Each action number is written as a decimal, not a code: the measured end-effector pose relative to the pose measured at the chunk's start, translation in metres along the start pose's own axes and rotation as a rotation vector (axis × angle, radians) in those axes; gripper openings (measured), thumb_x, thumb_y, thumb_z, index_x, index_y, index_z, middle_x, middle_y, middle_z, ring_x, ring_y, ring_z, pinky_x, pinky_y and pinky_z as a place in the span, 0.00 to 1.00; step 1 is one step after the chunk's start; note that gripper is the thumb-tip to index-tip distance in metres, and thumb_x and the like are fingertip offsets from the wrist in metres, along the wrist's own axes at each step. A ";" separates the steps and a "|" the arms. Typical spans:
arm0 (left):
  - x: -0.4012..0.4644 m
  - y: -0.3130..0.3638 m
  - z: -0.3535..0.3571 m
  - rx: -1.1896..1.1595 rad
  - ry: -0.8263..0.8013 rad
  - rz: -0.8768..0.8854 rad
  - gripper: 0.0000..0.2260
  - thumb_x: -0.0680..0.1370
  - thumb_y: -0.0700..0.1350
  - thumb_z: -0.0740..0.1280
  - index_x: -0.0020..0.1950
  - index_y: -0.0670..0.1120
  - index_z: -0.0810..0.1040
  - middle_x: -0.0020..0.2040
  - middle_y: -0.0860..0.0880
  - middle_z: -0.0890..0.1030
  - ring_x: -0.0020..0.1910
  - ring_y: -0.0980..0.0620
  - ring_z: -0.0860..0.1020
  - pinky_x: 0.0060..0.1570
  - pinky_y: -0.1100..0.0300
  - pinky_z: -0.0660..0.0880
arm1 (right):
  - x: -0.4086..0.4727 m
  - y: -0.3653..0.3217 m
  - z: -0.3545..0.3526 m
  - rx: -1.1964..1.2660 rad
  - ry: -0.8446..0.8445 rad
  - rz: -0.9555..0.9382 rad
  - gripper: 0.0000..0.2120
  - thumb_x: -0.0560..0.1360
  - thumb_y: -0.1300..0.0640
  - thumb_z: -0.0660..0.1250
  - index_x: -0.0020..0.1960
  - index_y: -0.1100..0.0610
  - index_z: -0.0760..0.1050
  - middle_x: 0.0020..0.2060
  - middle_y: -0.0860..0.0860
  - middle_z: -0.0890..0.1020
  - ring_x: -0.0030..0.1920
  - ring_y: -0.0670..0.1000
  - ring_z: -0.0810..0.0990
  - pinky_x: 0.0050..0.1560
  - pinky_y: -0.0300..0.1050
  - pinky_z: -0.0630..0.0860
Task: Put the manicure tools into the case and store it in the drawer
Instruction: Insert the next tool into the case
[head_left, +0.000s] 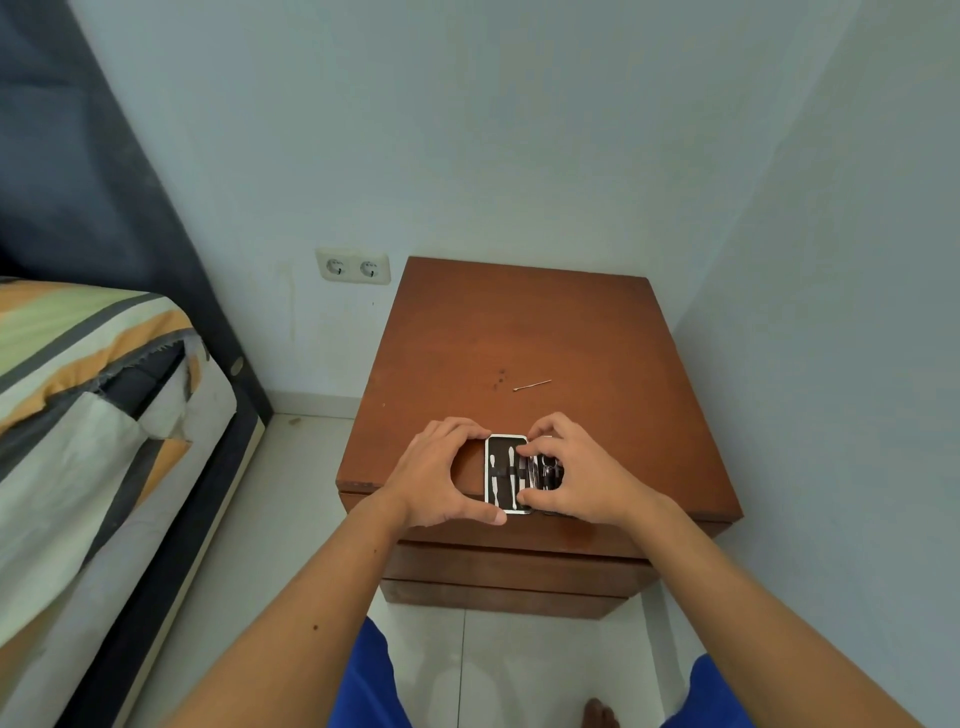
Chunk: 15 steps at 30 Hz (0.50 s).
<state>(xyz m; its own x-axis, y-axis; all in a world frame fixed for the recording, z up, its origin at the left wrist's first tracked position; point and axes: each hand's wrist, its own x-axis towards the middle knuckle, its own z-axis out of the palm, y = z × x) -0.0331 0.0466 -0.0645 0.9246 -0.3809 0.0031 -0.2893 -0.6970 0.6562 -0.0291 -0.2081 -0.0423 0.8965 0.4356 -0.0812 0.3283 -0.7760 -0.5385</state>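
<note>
Manicure case (506, 475), small, black-lined and silver-rimmed, lies open at the front edge of the brown wooden nightstand (545, 332). We risk nudging it off. Our left hand (441, 475) braces its side; our right hand (576, 475) pinches a metal tool into it. A thin stick (532, 385) lies apart.

The case (508, 474) lies open on the near edge of the worktop (597, 332), lower centre of the frame, with the left hand (439, 475) at its left side and the right hand (576, 475) over its right half. A thin stick (532, 385) lies on the worktop behind the case, toward frame centre. The bed (88, 395) stands at frame left, the wall socket (353, 266) between bed and worktop, and the drawers (514, 571) sit below the worktop.
</note>
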 end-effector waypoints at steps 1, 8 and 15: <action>0.000 0.000 0.000 0.000 0.000 -0.001 0.48 0.59 0.70 0.82 0.75 0.57 0.71 0.69 0.64 0.70 0.67 0.61 0.66 0.69 0.58 0.65 | -0.001 0.000 0.000 0.001 -0.004 -0.001 0.32 0.69 0.41 0.77 0.69 0.51 0.78 0.63 0.41 0.68 0.66 0.46 0.70 0.68 0.43 0.70; 0.000 0.000 -0.001 0.002 -0.009 -0.003 0.49 0.58 0.71 0.81 0.75 0.57 0.70 0.69 0.64 0.70 0.67 0.61 0.66 0.69 0.57 0.65 | 0.003 0.004 0.000 0.168 0.101 0.038 0.26 0.68 0.43 0.80 0.64 0.46 0.81 0.59 0.40 0.75 0.53 0.42 0.78 0.52 0.35 0.73; 0.001 -0.003 0.001 0.001 -0.008 0.001 0.49 0.58 0.73 0.80 0.75 0.59 0.69 0.70 0.64 0.69 0.68 0.61 0.66 0.68 0.58 0.65 | 0.043 0.009 -0.017 0.271 0.399 0.241 0.04 0.76 0.53 0.76 0.50 0.49 0.87 0.41 0.40 0.85 0.40 0.39 0.78 0.43 0.30 0.71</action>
<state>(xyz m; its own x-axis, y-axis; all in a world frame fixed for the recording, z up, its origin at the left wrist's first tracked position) -0.0311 0.0476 -0.0677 0.9224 -0.3862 -0.0026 -0.2901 -0.6973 0.6554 0.0177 -0.2038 -0.0367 0.9977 0.0117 0.0671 0.0579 -0.6641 -0.7454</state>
